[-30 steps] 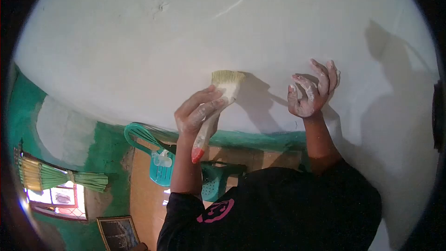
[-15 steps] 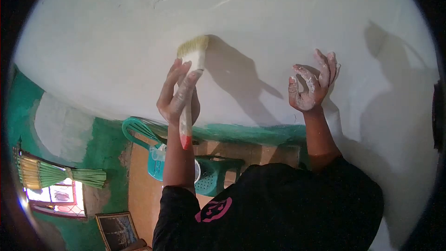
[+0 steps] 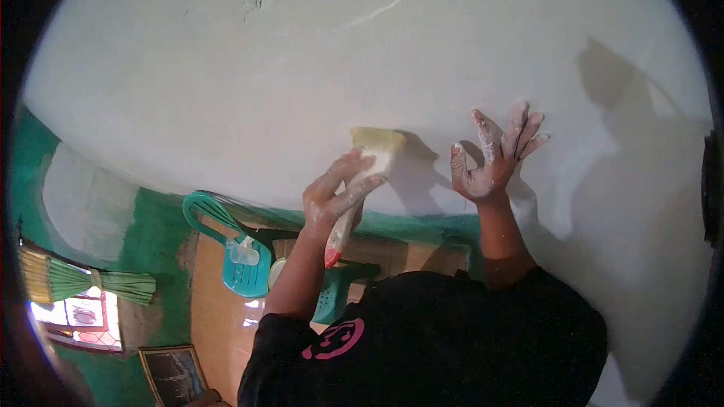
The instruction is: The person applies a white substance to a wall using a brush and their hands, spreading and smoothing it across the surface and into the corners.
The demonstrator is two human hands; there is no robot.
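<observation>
My left hand (image 3: 335, 192) is closed around a wide paintbrush (image 3: 343, 235), its pale bristles up against the white wall (image 3: 226, 90). The brush is tilted, and its handle runs down to a red tip beside my wrist. To the right, my right hand (image 3: 490, 158) holds nothing, with the fingers spread and coated in white. It is close to the wall; whether it touches cannot be made out.
Below stand a green plastic chair (image 3: 245, 271) with a clear plastic cup (image 3: 243, 252) on it and a green stool (image 3: 329, 301). A curtained window (image 3: 83, 313) and a framed picture (image 3: 172, 377) are at lower left. A crack (image 3: 388, 6) crosses the upper wall.
My left hand has brought the paintbrush down and to the right, closer to my right hand. My right hand has shifted slightly left and down, its fingers wider apart.
</observation>
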